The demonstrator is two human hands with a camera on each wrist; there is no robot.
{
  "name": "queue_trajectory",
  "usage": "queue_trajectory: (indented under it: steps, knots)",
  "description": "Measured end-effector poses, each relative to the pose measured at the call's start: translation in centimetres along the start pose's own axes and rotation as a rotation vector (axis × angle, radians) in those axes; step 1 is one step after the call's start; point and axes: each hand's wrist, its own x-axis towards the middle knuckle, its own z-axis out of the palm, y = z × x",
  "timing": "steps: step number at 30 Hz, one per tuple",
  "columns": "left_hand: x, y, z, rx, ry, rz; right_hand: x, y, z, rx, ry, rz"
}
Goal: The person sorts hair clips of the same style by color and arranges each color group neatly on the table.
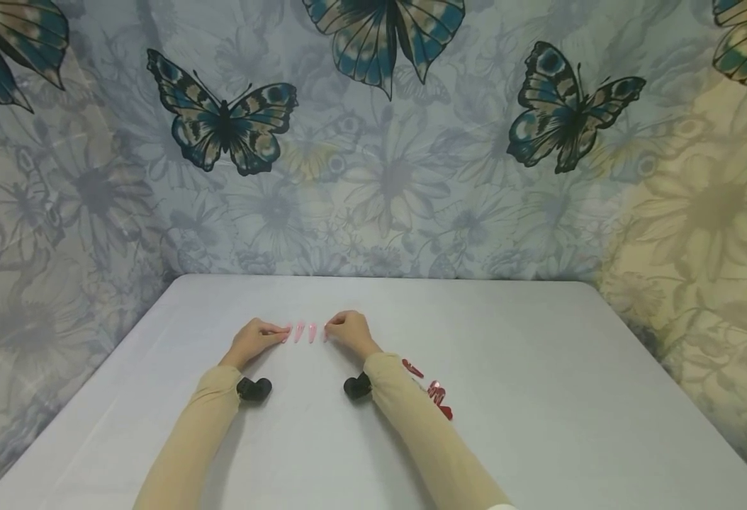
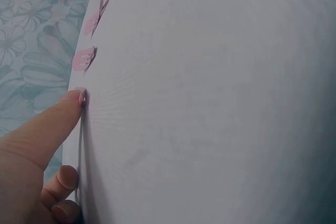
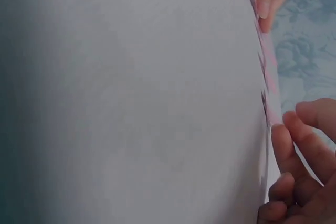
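Several pink snap hair clips lie in a short row on the white table, their narrow ends toward the person. At the row's left end, my left hand (image 1: 254,341) pinches the outermost clip (image 2: 83,98) between thumb and finger. My right hand (image 1: 351,331) is at the other end, fingertips together on the rightmost clip (image 1: 325,332) and partly covering it. Between the hands lie two more, a left middle clip (image 1: 300,331) and a right middle clip (image 1: 312,333), untouched. The right wrist view shows the row edge-on, beside the fingers.
Beside the right forearm lie red hair clips: a slim one (image 1: 413,368), a patterned one (image 1: 436,392) and a red piece (image 1: 446,412) partly behind the sleeve. The white table (image 1: 539,397) reaches back to a wall (image 1: 386,191) patterned with butterflies and flowers.
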Motion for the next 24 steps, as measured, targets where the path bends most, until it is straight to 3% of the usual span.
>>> queue_trajectory:
  steps: [5,12,19,24]
  knots:
    - [-0.1,-0.2,0.0,-0.016,0.013,-0.008,-0.5,-0.5,-1.6,0.016,-0.062,0.016]
    - [-0.2,-0.6,0.1,-0.063,0.011,-0.001,-1.9,-0.8,-5.6,-0.012,-0.062,-0.075]
    - [-0.3,-0.4,-0.2,-0.103,0.014,-0.001,-3.9,-0.5,-8.0,0.176,-0.066,0.104]
    - [-0.3,-0.1,-0.1,-0.109,0.009,0.011,-4.9,-0.9,-8.6,0.237,-0.103,0.104]
